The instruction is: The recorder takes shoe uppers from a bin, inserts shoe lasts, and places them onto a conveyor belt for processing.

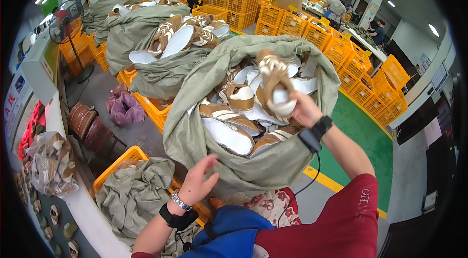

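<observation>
A big grey-green cloth sack (187, 116) stands open in front of me, heaped with brown-and-white shoe uppers and white insoles. My right hand (306, 109) grips a brown-and-white shoe (274, 80) by its heel, above the right part of the heap. The shoe is slightly blurred, its toe pointing away from me. Over the sack's near left edge, my left hand (199, 176) hangs with fingers apart and nothing in it. Closest to that hand inside the sack lie a white shoe sole (226, 136) and another brown shoe (229, 115).
More filled sacks (161, 70) stand behind, shoes on top. A yellow crate (134, 153) holding grey cloth is at my lower left, beside a conveyor (56, 219) with small shoe parts. Yellow crates (341, 60) line the right. A fan (70, 29) stands far left; people work in the background.
</observation>
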